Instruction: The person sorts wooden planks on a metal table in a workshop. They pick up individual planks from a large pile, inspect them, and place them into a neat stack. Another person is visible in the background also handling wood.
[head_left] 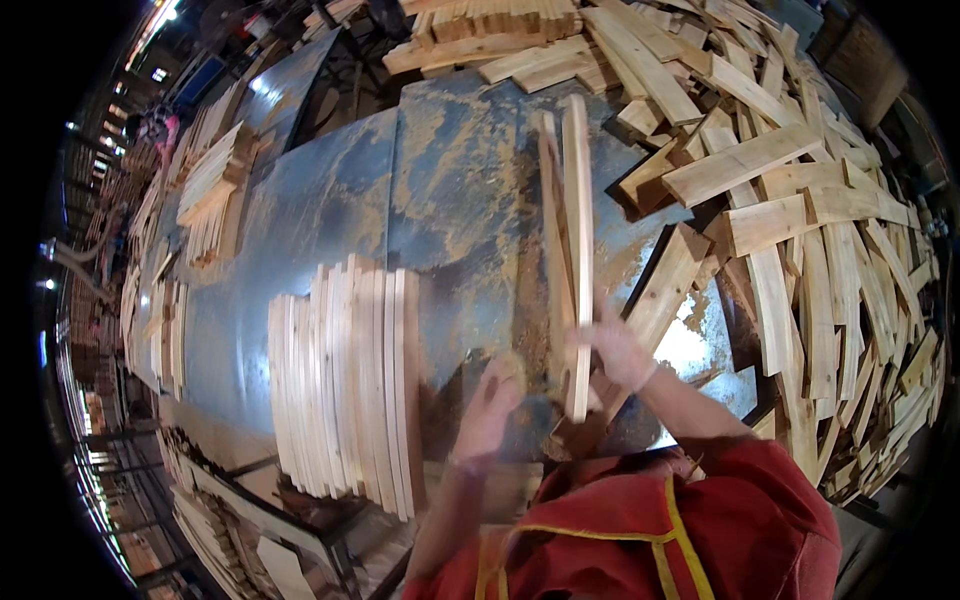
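Observation:
My right hand (pixel 620 352) is closed on a long, pale wooden board (pixel 578 230) near its lower end. The board stands on its narrow edge, pointing away from me. Just left of it, a second, darker board (pixel 553 215) runs nearly parallel; whether my hand also touches that one I cannot tell. My left hand (pixel 488 405) is over the table between the held board and a row of boards (pixel 345 385) packed on edge. Motion blurs its fingers, and a brownish patch at their tips cannot be made out.
A large heap of loose boards (pixel 765 165) fills the right side. The blue-grey metal table (pixel 450 210) is streaked with sawdust. More boards are stacked at the far edge (pixel 490 30) and the far left (pixel 215 195). One board (pixel 660 290) slants beside my right hand.

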